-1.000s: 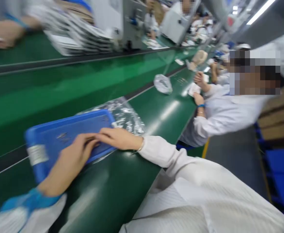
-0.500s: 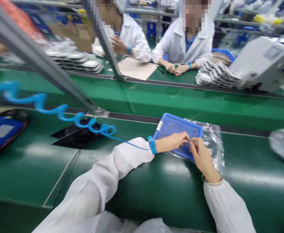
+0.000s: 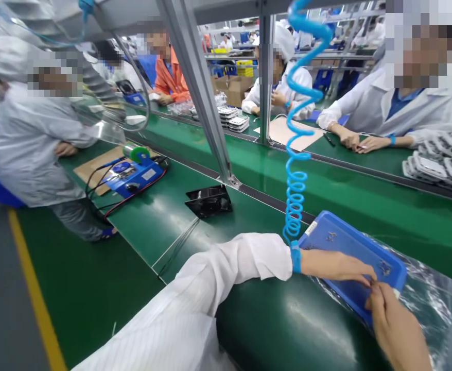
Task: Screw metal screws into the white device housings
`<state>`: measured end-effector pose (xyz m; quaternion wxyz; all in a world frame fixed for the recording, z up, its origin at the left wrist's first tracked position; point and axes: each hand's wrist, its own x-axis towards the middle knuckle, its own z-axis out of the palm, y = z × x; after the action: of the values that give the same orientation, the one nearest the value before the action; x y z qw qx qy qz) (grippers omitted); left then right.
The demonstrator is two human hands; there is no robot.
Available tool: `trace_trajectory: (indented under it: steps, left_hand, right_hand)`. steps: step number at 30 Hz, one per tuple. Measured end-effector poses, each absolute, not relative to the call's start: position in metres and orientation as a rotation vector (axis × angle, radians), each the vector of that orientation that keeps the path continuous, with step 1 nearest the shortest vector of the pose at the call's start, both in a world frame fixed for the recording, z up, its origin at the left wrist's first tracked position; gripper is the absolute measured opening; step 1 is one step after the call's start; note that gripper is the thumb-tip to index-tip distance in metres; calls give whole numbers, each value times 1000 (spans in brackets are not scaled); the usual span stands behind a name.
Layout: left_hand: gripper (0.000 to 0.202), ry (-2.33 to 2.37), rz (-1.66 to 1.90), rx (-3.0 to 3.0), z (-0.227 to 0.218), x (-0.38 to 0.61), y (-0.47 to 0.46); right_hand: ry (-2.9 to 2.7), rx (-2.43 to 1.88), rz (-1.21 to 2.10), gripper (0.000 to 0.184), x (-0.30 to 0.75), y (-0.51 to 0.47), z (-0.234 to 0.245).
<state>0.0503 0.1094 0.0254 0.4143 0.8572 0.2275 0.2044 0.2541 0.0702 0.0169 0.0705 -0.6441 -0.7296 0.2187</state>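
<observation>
Workstation seen from the wearer's head, items in descending order of size. The green bench (image 3: 280, 319) runs diagonally across the view; a facing bench (image 3: 380, 161) lies beyond a lower green strip. At the near bench's left end is a co-worker in a white coat (image 3: 36, 136); across the facing bench, a second co-worker in a white coat (image 3: 380, 116) rests both hands on its surface, between a pale brown sheet (image 3: 293, 134) and a stack of white parts (image 3: 436, 165). A slanted metal post (image 3: 197, 82) stands at the near bench's far edge. The blue tray (image 3: 353, 291) sits on the near bench at right, slightly blurred, with a clear plastic bag (image 3: 430, 299) showing along its near edge and past its right end. At left lies a blue box with dials (image 3: 135, 178); between box and tray, a black angular object (image 3: 210, 201). A blue coiled cord (image 3: 295, 190) hangs down to the blue wristband (image 3: 296, 256) of the left hand (image 3: 336, 265). This hand reaches over the tray, thumb and forefinger drawn together; the right hand (image 3: 399, 324) meets it fingertip to fingertip above the near rim — whether either pinches a piece cannot be told. Smallest are the metal pieces (image 3: 330, 237), lying in loose clusters on the tray's floor.
</observation>
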Motion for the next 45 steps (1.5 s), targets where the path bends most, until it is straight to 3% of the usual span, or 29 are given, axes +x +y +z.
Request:
trace_trajectory:
  steps: [9,21,36,42,45]
  left_hand:
    - [42,606,470,2219,28,49,114]
    - [54,499,171,2896,27,41,119]
    - [50,545,92,2821,26,52,119]
    - [47,601,129,2633,23,55,117]
    - [38,671,267,2420,25,57,112]
  right_hand:
    - [-2142,-1908,631,38,254,72,15]
    - [-2283,-1798,723,48,259,67,18]
    - [-2315,-1888,597,50,259,71,28]
    - [-2331,-1865,385,47,265,67,23]
    - [-2378,-1846,105,45,262,60,24]
